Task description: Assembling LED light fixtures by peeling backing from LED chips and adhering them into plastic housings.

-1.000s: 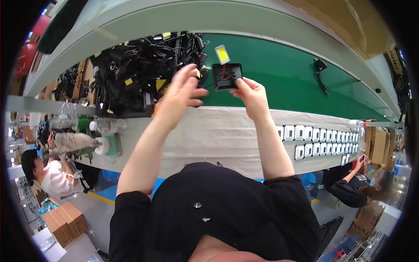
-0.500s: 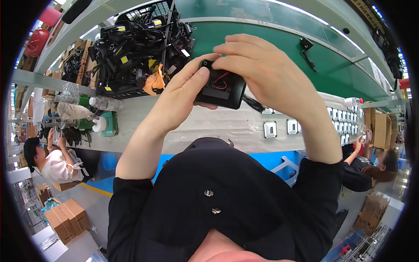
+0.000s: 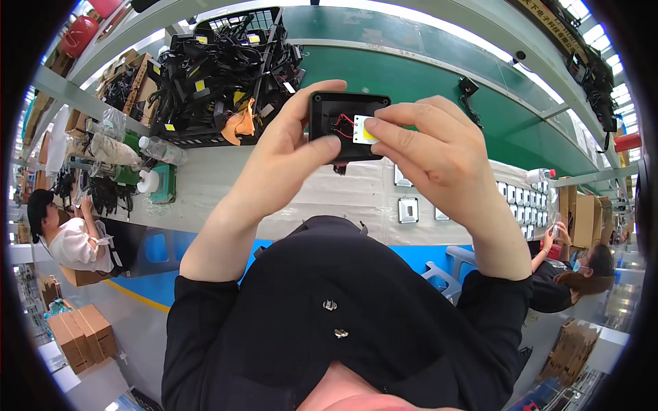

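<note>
My left hand (image 3: 291,140) grips a square black plastic housing (image 3: 336,103) by its left side, thumb over the front edge. The housing's open face is toward me, with screw holes at its corners. Red wires (image 3: 345,122) run inside it to a small white LED board with a yellow centre (image 3: 360,129). My right hand (image 3: 435,140) pinches that LED board between thumb and fingers, over the right part of the housing. A bit of dark cable shows below the housing.
At the left back, a black crate (image 3: 271,61) is heaped with cabled black units; orange wrapping (image 3: 238,125) lies at its front. Square silver-framed parts (image 3: 408,209) stand on the pale bench to the right. Plastic bottles (image 3: 163,151) are on the left. Co-workers sit at both sides.
My right hand has come away from the housing's top and now holds the LED board at its right. The housing has been turned more level, showing more of its inside.
</note>
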Demonstrator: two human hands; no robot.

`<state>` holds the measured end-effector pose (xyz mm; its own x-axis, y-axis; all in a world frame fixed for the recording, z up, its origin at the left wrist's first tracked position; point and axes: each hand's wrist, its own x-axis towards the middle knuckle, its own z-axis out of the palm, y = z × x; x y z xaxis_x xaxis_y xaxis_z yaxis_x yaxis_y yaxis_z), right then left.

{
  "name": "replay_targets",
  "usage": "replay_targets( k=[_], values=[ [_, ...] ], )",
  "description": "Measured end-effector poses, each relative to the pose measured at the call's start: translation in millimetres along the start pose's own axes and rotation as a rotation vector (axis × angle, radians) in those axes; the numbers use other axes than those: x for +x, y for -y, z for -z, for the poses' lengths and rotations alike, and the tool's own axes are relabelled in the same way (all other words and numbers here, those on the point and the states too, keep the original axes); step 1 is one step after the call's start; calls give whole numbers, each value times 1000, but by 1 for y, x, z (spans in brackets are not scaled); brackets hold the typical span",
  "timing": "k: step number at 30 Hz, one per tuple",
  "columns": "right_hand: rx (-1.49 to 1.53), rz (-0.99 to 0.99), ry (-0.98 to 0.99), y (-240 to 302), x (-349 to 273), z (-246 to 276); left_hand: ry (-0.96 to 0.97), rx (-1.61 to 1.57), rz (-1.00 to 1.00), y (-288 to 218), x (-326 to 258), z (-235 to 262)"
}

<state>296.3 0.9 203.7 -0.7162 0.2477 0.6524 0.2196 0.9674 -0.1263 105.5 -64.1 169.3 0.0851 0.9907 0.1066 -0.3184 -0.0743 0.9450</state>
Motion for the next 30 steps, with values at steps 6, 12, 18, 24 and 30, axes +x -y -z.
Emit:
replay_targets(
  k=[6,12,18,24,30],
  values=[
    [-12,37,-75,10,2,-8,19,143,-30,-7,-14,-9],
    [-55,79,-89,22,4,-12,59,100,-88,-16,-24,-12],
    [-65,102,-63,25,6,-15,67,34,-69,-19,-33,-9],
    [-46,214,-79,22,7,-19,76,51,-84,-23,-37,-7],
    [-38,111,-50,35,10,-16,58,56,-103,-22,-43,-8]
  ],
)
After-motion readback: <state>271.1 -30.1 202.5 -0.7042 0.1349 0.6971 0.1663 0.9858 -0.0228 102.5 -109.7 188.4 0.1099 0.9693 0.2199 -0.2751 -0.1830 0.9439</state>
